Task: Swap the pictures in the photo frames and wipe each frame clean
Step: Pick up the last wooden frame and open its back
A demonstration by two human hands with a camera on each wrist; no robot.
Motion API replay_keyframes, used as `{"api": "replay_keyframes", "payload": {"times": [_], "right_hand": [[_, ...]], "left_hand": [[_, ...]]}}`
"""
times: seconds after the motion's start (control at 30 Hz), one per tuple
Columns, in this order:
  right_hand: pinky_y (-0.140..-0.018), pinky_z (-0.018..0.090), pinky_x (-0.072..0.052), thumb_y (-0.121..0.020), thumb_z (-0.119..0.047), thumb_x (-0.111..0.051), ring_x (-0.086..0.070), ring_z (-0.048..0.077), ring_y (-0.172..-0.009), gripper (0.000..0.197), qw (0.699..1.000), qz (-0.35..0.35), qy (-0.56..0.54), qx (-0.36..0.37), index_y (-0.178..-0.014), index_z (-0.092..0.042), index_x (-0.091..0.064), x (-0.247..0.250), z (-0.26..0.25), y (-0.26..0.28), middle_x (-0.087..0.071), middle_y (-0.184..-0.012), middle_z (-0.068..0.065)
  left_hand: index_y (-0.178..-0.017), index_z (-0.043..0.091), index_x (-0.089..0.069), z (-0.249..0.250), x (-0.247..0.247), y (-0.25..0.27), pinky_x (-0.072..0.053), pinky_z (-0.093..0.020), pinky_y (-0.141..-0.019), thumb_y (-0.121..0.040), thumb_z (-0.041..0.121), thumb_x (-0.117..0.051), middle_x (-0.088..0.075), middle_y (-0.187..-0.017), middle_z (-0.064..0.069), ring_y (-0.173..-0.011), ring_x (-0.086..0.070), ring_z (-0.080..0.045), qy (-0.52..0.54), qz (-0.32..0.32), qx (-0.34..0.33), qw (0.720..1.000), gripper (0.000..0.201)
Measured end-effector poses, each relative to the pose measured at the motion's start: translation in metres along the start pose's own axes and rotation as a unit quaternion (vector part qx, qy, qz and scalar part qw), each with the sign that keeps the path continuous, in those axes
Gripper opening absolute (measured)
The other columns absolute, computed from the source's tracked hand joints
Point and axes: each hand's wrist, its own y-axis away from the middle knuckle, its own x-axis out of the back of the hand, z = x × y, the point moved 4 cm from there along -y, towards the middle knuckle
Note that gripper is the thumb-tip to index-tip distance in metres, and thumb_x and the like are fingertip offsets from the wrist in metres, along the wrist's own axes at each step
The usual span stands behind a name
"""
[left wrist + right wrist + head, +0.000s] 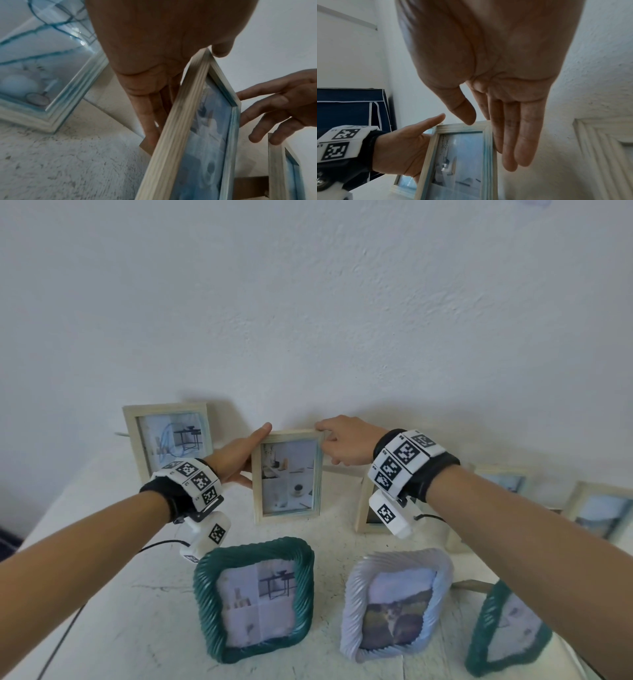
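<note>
Head view: both hands' fingers clasp the upright wooden frame (288,476) holding an interior photo (289,476).

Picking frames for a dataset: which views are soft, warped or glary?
Head view: sharp centre, edges bowed, the right-edge frames smeared. Left wrist view: held frame blurred, glare on the left frame glass. Right wrist view: dim, palm soft.

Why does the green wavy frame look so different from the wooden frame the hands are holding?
The green frame has a thick, wavy, rounded border; the wooden frame is pale, thin and straight-edged. The green frame stands untouched at the front; the wooden one is taller, with the left hand and right hand on it. Both hold pictures.
</note>
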Motion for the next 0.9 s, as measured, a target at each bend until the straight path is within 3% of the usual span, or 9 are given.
{"api": "replay_keyframes", "payload": {"times": [0.07, 0.17, 0.27, 0.37, 0.53, 0.6, 0.67, 0.77, 0.9], "right_hand": [[-0.098, 0.038, -0.046, -0.098, -0.015, -0.042, -0.057, 0.032, -0.115, 0.044, 0.999, -0.005, 0.033, 0.0, -0.14, 0.001, -0.042, 0.003, -0.001, 0.0, -0.055, -0.133, 0.02], [-0.108, 0.035, -0.036, -0.098, -0.023, -0.045, -0.043, 0.026, -0.132, 0.054, 0.997, 0.029, 0.076, 0.017, -0.149, -0.013, -0.031, 0.013, -0.008, -0.001, -0.043, -0.147, 0.01], [-0.103, 0.036, -0.041, -0.096, -0.027, -0.047, -0.05, 0.025, -0.124, 0.046, 0.992, 0.106, 0.066, 0.031, -0.14, -0.017, -0.046, 0.028, -0.024, -0.009, -0.054, -0.136, 0.007], [-0.088, 0.032, -0.047, -0.094, -0.028, -0.048, -0.06, 0.025, -0.107, 0.033, 0.982, 0.175, 0.061, 0.043, -0.121, -0.013, -0.062, 0.039, -0.052, -0.02, -0.065, -0.117, 0.007], [-0.09, 0.039, -0.054, -0.095, -0.018, -0.048, -0.068, 0.029, -0.098, 0.04, 0.991, 0.089, -0.06, 0.081, -0.126, 0.006, -0.056, 0.023, -0.108, -0.054, -0.067, -0.115, 0.019], [-0.088, 0.048, -0.055, -0.093, -0.014, -0.047, -0.07, 0.034, -0.092, 0.047, 0.993, 0.049, -0.081, 0.065, -0.133, 0.011, -0.046, 0.009, -0.128, -0.068, -0.064, -0.115, 0.029], [-0.086, 0.043, -0.056, -0.094, -0.013, -0.047, -0.067, 0.037, -0.102, 0.046, 0.997, 0.01, -0.057, 0.057, -0.132, 0.012, -0.046, -0.005, -0.146, -0.08, -0.06, -0.12, 0.031], [-0.059, 0.026, -0.042, -0.094, -0.012, -0.048, -0.067, 0.034, -0.099, 0.02, 0.998, -0.01, -0.011, 0.06, -0.088, 0.003, -0.061, -0.02, -0.161, -0.092, -0.059, -0.123, 0.028], [-0.086, 0.036, -0.05, -0.092, -0.017, -0.054, -0.06, 0.035, -0.112, 0.034, 0.995, 0.009, -0.09, 0.05, -0.12, 0.003, -0.058, -0.026, -0.159, -0.103, -0.059, -0.126, 0.022]], "left_hand": [[-0.114, 0.021, -0.063, -0.001, 0.005, 0.001, -0.059, -0.042, -0.08, -0.043, 0.099, -0.048, -0.074, -0.102, -0.008, -0.095, -0.071, -0.023, -0.043, -0.001, -0.018, 0.999, 0.107], [-0.125, 0.022, -0.055, 0.006, 0.024, 0.014, -0.055, -0.04, -0.086, -0.072, 0.089, -0.034, -0.068, -0.111, -0.006, -0.096, -0.068, -0.017, -0.17, 0.044, -0.083, 0.981, 0.088], [-0.129, 0.022, -0.055, 0.022, 0.055, 0.039, -0.053, -0.033, -0.086, -0.082, 0.076, -0.041, -0.067, -0.112, 0.001, -0.097, -0.065, -0.01, -0.272, 0.129, -0.193, 0.934, 0.073], [-0.12, 0.02, -0.064, 0.029, 0.093, 0.066, -0.045, -0.016, -0.082, -0.096, 0.043, -0.055, -0.067, -0.11, 0.005, -0.098, -0.062, -0.009, -0.239, 0.284, -0.258, 0.892, 0.034], [-0.133, 0.018, -0.054, 0.0, 0.149, 0.08, -0.04, -0.028, -0.096, -0.097, 0.03, -0.054, -0.051, -0.135, -0.01, -0.12, -0.053, -0.021, -0.178, 0.462, -0.187, 0.849, 0.037], [-0.141, 0.018, -0.044, -0.019, 0.161, 0.075, -0.038, -0.036, -0.103, -0.097, 0.032, -0.054, -0.046, -0.142, -0.012, -0.126, -0.05, -0.026, -0.155, 0.455, -0.116, 0.869, 0.047], [-0.144, 0.018, -0.039, -0.034, 0.163, 0.07, -0.037, -0.04, -0.106, -0.098, 0.031, -0.052, -0.047, -0.144, -0.012, -0.128, -0.049, -0.028, -0.135, 0.427, -0.072, 0.891, 0.05], [-0.144, 0.02, -0.041, -0.046, 0.159, 0.062, -0.038, -0.039, -0.104, -0.1, 0.027, -0.045, -0.056, -0.135, -0.013, -0.123, -0.052, -0.031, -0.176, 0.382, -0.058, 0.905, 0.045], [-0.142, 0.023, -0.044, -0.043, 0.155, 0.061, -0.046, -0.038, -0.086, -0.102, 0.022, -0.034, -0.066, -0.102, -0.016, -0.094, -0.061, -0.038, -0.27, 0.351, -0.07, 0.894, 0.042]]}}
